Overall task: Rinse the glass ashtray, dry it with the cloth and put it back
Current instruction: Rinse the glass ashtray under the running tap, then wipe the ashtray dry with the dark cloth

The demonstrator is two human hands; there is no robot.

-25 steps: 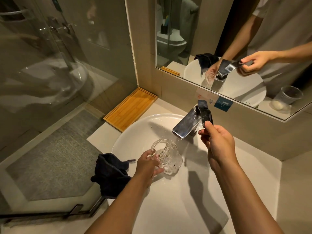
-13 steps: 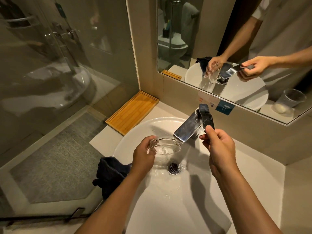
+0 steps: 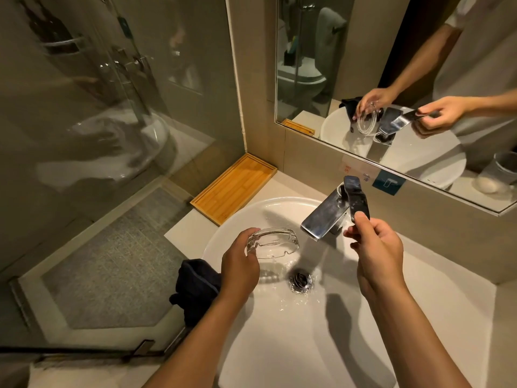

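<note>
Glass ashtray: your left hand holds it above the left half of the white basin, just left of the spout of the chrome faucet and clear of the stream. Your fingers curl round its left rim, thumb on the near side; the grip is closed on the wall only, and the dish is tilted.

Handling, as judged: thick pressed glass, so heavy for its size, rigid and breakable against ceramic. It looks wet, hence slippery. Grip across the rim with thumb and fingers opposed, or seat a fingertip in one of the notches along the rim; avoid a light one-sided pinch over the hard bowl.

Your right hand pinches the end of the faucet lever, thumb on top, fingers folded beneath. Water runs from the spout toward the metal drain.

Dark cloth: soft, crumpled, draped over the basin's left edge, just beside your left wrist. Bamboo tray: flat, rectangular, matte, lying at the counter's back-left corner.
</note>
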